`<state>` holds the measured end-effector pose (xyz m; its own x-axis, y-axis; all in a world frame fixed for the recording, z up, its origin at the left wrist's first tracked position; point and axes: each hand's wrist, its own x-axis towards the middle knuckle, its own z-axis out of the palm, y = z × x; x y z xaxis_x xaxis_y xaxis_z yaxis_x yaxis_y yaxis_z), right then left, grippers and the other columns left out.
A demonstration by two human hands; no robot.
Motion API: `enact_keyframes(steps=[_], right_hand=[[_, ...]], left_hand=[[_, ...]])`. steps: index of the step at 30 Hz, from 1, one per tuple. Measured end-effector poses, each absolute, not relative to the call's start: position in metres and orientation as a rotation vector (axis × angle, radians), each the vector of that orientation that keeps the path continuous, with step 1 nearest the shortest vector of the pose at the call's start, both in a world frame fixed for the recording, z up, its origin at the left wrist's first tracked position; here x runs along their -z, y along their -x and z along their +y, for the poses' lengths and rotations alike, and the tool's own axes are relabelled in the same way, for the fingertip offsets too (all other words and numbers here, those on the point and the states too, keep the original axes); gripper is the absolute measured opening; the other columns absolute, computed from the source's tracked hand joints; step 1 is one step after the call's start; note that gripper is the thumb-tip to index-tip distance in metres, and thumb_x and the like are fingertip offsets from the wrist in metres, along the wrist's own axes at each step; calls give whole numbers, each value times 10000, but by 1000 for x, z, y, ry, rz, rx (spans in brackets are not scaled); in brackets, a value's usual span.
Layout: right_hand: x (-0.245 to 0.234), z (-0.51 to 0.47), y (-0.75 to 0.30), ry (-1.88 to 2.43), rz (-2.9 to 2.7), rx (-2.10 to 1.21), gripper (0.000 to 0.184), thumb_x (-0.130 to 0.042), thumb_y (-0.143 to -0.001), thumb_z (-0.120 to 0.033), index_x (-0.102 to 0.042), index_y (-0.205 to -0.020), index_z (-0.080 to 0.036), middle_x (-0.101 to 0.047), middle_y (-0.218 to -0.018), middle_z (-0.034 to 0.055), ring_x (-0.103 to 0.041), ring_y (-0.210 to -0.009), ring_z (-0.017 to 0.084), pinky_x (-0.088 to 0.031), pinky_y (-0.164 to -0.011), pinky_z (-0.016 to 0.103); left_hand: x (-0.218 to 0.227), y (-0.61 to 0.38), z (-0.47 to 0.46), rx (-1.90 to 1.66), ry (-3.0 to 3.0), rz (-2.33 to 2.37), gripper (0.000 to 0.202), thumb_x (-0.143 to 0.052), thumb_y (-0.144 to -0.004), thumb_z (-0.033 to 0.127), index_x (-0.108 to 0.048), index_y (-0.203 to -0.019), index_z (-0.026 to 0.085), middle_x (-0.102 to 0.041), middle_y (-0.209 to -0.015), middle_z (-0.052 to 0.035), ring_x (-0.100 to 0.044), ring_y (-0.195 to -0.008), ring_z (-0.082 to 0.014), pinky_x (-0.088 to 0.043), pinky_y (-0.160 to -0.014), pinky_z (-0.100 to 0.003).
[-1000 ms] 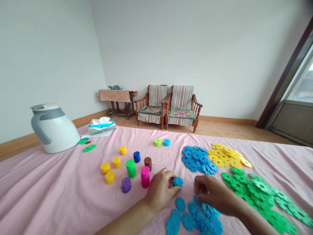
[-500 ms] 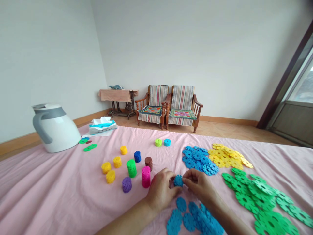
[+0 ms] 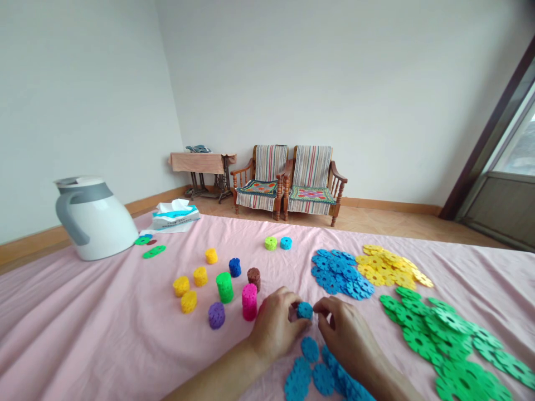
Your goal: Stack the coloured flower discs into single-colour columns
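My left hand (image 3: 276,323) is curled around a short stack of blue snowflake discs (image 3: 305,310), with thumb and fingers on either side of it. Close by on the right is my right hand (image 3: 349,334); its fingers are bent, with a gap between thumb and forefinger and no disc visible in them. Its forefinger tip is beside the stack; whether they touch I cannot tell. Below both hands lie loose blue discs (image 3: 324,379), partly hidden by my right forearm. A tall pink stack (image 3: 249,302) stands just left of my left hand.
Further left stand green (image 3: 224,287), purple (image 3: 217,316), brown (image 3: 253,278), dark blue (image 3: 234,267) and several yellow stacks (image 3: 189,302). On the right lie piles of blue (image 3: 340,273), yellow (image 3: 388,266) and green discs (image 3: 443,328). A white jug (image 3: 100,223) and tissue box (image 3: 175,216) stand at the back left.
My right hand has drawn slightly right and down from the blue stack, its thumb and forefinger parting. My left hand stays around the stack.
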<state>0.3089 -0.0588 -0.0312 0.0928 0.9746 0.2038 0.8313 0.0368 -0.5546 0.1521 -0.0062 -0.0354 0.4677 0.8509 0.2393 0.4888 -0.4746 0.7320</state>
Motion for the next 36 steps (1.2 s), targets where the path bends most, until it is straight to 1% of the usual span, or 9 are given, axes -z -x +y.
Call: enact_keyframes(steps=[6, 9, 12, 16, 21, 24, 27, 32, 36], right_hand=[[23, -55, -315, 1814, -1757, -356, 256, -415, -782, -172, -659, -858, -193, -680, -802, 35, -599, -680, 163, -410, -659, 283], [13, -56, -337, 1898, -1797, -331, 204, -426, -769, -182, -626, -799, -200, -662, -736, 26, -590, -688, 171, -385, -629, 278], [3, -63, -364, 2000, -1916, -378, 112, -485, -720, -193, -585, -770, -203, -648, -760, 24, -578, -737, 182, -376, -648, 280], [-3, -77, -387, 2058, -2074, -582, 247, -543, -597, -148, -579, -837, -197, -639, -895, 35, -558, -809, 188, -383, -710, 285], [-6, -81, -388, 2050, -2122, -634, 259, -533, -569, -123, -582, -813, -194, -629, -893, 37, -545, -822, 182, -389, -720, 269], [-8, -78, -388, 2030, -2071, -633, 204, -534, -586, -114, -591, -767, -188, -640, -839, 34, -551, -776, 170, -391, -681, 256], [-8, -71, -386, 1990, -1963, -660, 96, -515, -661, -139, -596, -688, -182, -640, -697, 25, -552, -665, 155, -376, -599, 251], [1, -56, -363, 1715, -1696, -625, 157, -556, -739, -295, -678, -728, -196, -662, -700, 9, -559, -670, 151, -387, -614, 256], [10, -50, -328, 1557, -1509, -796, 214, -569, -736, -367, -660, -687, -180, -565, -570, -24, -498, -572, 120, -352, -532, 235]], left_hand=[[36, -152, -6, -808, -2145, 1118, 133, -733, -654, 202, -661, -764, 185, -559, -745, 22, -514, -654, -128, -340, -570, -223], [36, -152, -6, -803, -2140, 1113, 146, -744, -648, 192, -669, -774, 190, -562, -746, 25, -516, -647, -124, -346, -568, -220], [37, -152, -6, -811, -2147, 1105, 166, -754, -647, 200, -681, -795, 199, -569, -751, 26, -520, -642, -125, -349, -562, -220], [38, -152, -6, -834, -2123, 1107, 272, -786, -631, 230, -686, -882, 208, -601, -809, 15, -530, -654, -134, -374, -591, -229], [35, -152, -7, -831, -2110, 1098, 285, -788, -639, 237, -689, -905, 209, -605, -818, 10, -534, -644, -134, -386, -603, -233], [33, -152, -8, -823, -2123, 1094, 211, -773, -650, 218, -696, -845, 207, -590, -779, 15, -535, -642, -132, -379, -592, -228], [32, -152, -9, -817, -2131, 1086, 165, -756, -661, 199, -697, -814, 204, -581, -758, 17, -535, -647, -131, -374, -587, -223], [33, -152, -7, -816, -2132, 1086, 173, -743, -671, 207, -694, -837, 203, -582, -756, 18, -528, -634, -126, -369, -578, -223], [35, -152, -6, -818, -2138, 1082, 161, -732, -675, 212, -685, -828, 195, -576, -751, 13, -529, -650, -137, -363, -572, -227]])
